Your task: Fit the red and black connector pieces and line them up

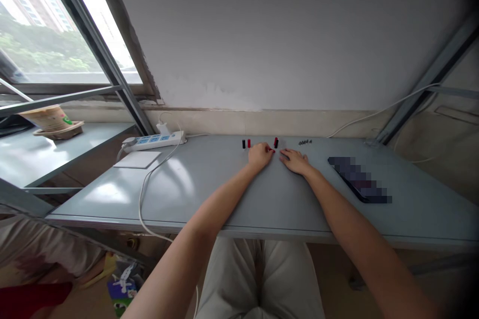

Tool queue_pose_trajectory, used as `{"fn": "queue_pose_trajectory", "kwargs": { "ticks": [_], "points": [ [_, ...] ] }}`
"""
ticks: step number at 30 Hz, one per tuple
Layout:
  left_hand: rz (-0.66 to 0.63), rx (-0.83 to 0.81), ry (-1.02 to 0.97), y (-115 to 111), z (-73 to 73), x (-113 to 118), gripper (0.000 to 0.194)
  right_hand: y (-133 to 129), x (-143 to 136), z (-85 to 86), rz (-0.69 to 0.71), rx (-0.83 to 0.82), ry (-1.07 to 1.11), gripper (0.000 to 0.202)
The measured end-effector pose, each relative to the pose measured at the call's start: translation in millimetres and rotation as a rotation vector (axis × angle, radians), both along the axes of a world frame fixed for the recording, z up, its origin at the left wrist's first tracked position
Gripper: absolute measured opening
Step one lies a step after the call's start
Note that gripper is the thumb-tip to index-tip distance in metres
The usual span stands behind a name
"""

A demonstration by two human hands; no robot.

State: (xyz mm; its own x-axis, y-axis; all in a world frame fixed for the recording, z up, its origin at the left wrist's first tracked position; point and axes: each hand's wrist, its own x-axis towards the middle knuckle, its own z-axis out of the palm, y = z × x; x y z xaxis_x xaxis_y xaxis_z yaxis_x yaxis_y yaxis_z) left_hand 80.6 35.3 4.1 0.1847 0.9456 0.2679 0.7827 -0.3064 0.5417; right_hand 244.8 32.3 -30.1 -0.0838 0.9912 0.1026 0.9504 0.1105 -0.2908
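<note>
Head view: left hand (pixel 259 154) apparently holds red piece (pixel 271 150); pot label (pixel 67 120) blurred.

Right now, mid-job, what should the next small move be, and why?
I'd probably slide the right hand slightly closer to help steady the small red piece. The left hand appears to have that piece at its fingertips, while the right hand rests on the table just beside it, seemingly holding nothing.

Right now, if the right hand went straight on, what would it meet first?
Probably the small red piece held by the left hand; the nearby black cylinder stands close to that line, and depth is unclear.
</note>
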Motion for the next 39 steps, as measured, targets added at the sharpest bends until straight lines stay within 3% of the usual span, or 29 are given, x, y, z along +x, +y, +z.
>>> {"fn": "queue_pose_trajectory", "kwargs": {
  "ticks": [6, 11, 16, 22, 28, 39],
  "points": [
    [0.013, 0.004, -0.185, -11, 3.4, -26, 0.017, -2, -4, 3.1, -0.012, 0.020, -0.014, 0.044],
    [0.050, -0.037, -0.328, -20, -4.6, -37, 0.022, -14, -13, 18.0, 0.031, 0.057, -0.001, 0.031],
    [0.033, -0.068, -0.444, -23, -10.7, -40, 0.026, -18, -20, 27.6, 0.073, 0.125, 0.237, 0.013],
    [0.047, -0.072, -0.514, -19, -14.2, -41, 0.026, -11, -23, 19.9, 0.166, 0.191, 0.589, 0.008],
    [0.046, -0.073, -0.604, -21, -14.5, -42, 0.022, -4, -20, 15.7, 0.070, 0.297, 0.673, 0.006],
    [0.022, -0.166, -0.751, -25, -9.7, -41, 0.023, -13, -25, 25.8, -0.026, 0.048, 1.055, 0.010]
  ]
}}
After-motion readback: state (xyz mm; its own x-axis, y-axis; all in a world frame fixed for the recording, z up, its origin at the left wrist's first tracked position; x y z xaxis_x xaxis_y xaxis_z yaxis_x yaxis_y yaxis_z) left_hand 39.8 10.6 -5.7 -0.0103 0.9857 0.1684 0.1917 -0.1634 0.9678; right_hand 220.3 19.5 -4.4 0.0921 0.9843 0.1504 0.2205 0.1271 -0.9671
